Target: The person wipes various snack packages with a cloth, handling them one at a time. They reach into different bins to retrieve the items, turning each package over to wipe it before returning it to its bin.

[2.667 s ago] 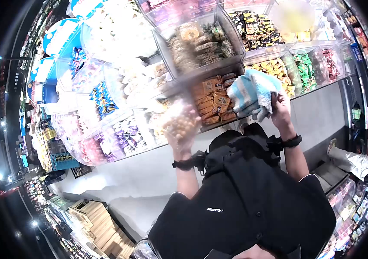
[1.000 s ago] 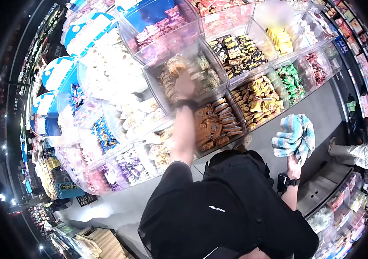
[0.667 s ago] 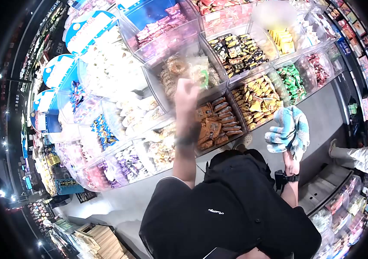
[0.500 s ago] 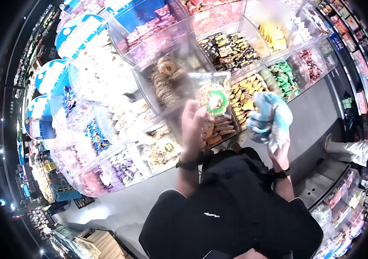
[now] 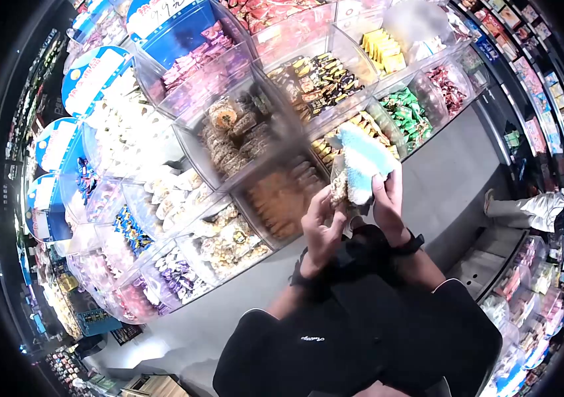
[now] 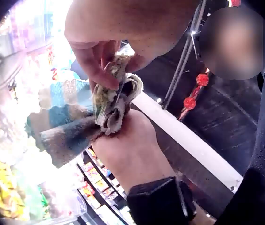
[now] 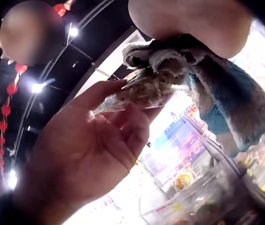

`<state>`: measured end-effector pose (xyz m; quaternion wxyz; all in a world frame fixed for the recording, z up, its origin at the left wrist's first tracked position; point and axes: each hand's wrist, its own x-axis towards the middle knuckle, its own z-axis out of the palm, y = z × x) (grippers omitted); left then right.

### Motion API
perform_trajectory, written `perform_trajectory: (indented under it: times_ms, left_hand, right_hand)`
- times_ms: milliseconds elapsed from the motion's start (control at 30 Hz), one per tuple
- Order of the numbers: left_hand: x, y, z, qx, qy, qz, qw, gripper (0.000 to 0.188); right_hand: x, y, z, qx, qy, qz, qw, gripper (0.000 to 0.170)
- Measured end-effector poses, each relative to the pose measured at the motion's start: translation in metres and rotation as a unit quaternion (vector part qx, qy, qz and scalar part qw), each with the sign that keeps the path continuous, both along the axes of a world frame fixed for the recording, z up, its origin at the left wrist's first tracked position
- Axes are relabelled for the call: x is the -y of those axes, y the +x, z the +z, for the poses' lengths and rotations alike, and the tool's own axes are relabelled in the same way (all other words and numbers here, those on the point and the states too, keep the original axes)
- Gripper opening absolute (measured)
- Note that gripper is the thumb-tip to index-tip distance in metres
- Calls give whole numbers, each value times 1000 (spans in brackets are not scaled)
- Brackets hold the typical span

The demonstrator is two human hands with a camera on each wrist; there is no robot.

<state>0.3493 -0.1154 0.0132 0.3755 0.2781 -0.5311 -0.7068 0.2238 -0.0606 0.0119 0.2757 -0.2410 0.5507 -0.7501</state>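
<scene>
Outside the bin (image 5: 253,220), left hand (image 5: 321,228) pinches packet (image 5: 339,188), right hand (image 5: 388,198) grips cloth (image 5: 364,162) against it; cloth work judged unfinished.

We're in a sweet shop, clearly: clear bins (image 5: 196,96) of wrapped treats (image 5: 404,116) sweep round from eight to two o'clock, a price card (image 5: 159,14) stands at eleven, and packaged goods (image 5: 531,126) run in rows between two and three.

Left grip (image 5: 322,234), right grip (image 5: 390,204) (close together)
</scene>
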Motion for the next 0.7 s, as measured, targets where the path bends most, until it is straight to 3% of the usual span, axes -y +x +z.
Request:
perform_trajectory:
  times_ms: [67, 133, 200, 233, 333, 400, 433, 500, 600, 700]
  left_hand:
    - [-2, -11, -5, 0, -32, 13, 999, 42]
    - [-1, -19, -11, -9, -31, 3, 999, 44]
    - [-1, -26, -12, -22, 6, -32, 999, 46]
    - [-1, -32, -9, -34, -69, -23, 997, 49]
    - [-7, -36, -9, -27, 46, -104, 993, 51]
    - [-12, -48, 1, -48, 39, -100, 993, 52]
    - [-15, -56, 2, -56, 35, -92, 994, 52]
    - [-20, -71, 3, -74, 63, -91, 991, 50]
    - [-27, -106, -7, -103, 106, -30, 989, 49]
    - [-33, -155, -1, -71, 77, 51, 993, 48]
  right_hand:
    - [-15, 0, -9, -160, 34, 11, 987, 39]
    - [-22, -3, -22, -375, -2, -14, 927, 39]
    - [-21, -10, -19, -426, -75, -2, 902, 41]
    - [-21, -18, -17, -444, -72, -8, 893, 39]
    - [-18, -48, -11, -432, 42, -14, 901, 36]
    - [-18, -70, -16, -156, 19, 51, 986, 37]
    - [-19, -80, -18, -12, 2, 50, 999, 38]
    - [-28, -105, -26, 209, -127, 142, 959, 38]
    - [-38, -142, -35, 350, -67, 150, 922, 43]
    - [-44, -176, -26, 312, -110, 134, 934, 45]
